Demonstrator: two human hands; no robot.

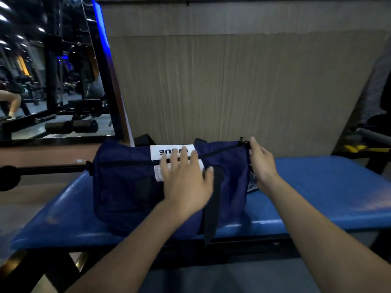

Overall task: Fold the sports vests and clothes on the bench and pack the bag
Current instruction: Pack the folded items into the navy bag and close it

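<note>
Bag (127, 187) zipped shut on bench (317, 187)

A gym. A blue padded bench (317, 178) stands against a panelled wall (232, 85); left of the bench, a mirror (53, 70) reflects dark weight machines and roller pads.

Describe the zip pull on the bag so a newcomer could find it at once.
On the blue bench lies a navy bag. Follow its black zip to the right end: the zip pull sticks up there, beside the right hand fingertips.
</note>
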